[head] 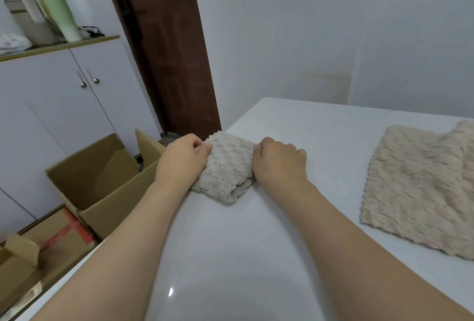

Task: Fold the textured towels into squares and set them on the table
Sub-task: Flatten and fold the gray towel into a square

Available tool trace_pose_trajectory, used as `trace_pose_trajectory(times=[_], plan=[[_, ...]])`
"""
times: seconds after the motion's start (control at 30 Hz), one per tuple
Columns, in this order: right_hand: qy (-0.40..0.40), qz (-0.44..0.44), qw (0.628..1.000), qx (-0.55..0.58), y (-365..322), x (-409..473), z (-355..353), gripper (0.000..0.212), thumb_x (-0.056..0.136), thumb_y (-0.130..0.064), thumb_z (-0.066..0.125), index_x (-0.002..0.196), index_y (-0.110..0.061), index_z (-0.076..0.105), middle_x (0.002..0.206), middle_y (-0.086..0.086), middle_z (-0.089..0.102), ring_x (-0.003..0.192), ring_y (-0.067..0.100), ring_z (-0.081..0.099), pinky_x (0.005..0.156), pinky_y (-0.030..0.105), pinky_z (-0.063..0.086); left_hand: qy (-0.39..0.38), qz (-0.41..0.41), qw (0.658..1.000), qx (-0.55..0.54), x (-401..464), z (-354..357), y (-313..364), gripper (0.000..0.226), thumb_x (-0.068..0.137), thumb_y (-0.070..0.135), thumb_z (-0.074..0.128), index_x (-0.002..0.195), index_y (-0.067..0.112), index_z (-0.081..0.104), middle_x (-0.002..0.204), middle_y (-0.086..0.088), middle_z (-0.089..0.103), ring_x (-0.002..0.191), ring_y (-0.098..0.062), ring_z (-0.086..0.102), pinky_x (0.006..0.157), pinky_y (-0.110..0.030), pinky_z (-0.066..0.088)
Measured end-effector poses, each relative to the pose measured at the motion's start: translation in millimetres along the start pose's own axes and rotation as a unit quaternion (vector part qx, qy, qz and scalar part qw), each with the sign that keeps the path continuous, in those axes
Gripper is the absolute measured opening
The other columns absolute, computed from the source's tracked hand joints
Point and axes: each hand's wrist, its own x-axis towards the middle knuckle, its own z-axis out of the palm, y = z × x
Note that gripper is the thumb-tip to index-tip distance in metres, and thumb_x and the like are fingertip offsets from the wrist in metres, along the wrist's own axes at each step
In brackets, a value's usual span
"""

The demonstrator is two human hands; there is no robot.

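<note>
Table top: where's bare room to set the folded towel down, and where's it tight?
Free: the white table strip between the right hand and the spread towel, the far edge by the wall, and the near surface between the forearms. Crowded: the left edge, where both hands pinch the folded towel (left hand), cardboard box beside it.

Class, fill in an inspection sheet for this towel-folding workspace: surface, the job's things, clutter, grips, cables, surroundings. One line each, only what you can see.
Surface: white table, glossy, with a rounded far corner.
Job's things: small folded towel near the table's left edge; larger beige towel spread out at the right, not yet a small square.
Clutter: nothing seen on the table besides the towels.
Grips: left hand and right hand each pinch a side of the folded towel.
Cables: nothing seen.
Surroundings: open cardboard box on the floor at left, white cabinet with a green tumbler on top, dark brown door.
</note>
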Motion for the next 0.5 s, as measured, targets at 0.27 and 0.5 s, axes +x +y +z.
trace_pose_trajectory(times=[0.27, 0.5], plan=[[-0.007, 0.055, 0.997, 0.055, 3, 1, -2, 0.03, 0.094, -0.032, 0.04, 0.108, -0.02, 0.064, 0.114, 0.004, 0.059, 0.109, 0.029, 0.048, 0.092, 0.039, 0.028, -0.028, 0.082, 0.993, 0.081, -17, -4, 41, 0.032, 0.099, 0.033, 0.036, 0.109, 0.011, 0.057, 0.12, -0.008, 0.056, 0.111, -0.031, 0.051, 0.096, -0.047, 0.042], [0.004, 0.064, 0.998, 0.028, 5, 4, 0, 0.03, 0.096, -0.035, 0.042, 0.112, -0.022, 0.064, 0.119, 0.006, 0.055, 0.113, 0.03, 0.045, 0.095, 0.041, 0.028, -0.139, 0.084, 0.971, 0.173, -33, 19, 21, 0.069, 0.101, 0.057, 0.02, 0.157, 0.017, 0.016, 0.165, 0.0, 0.013, 0.152, -0.019, 0.009, 0.122, -0.045, 0.006]])
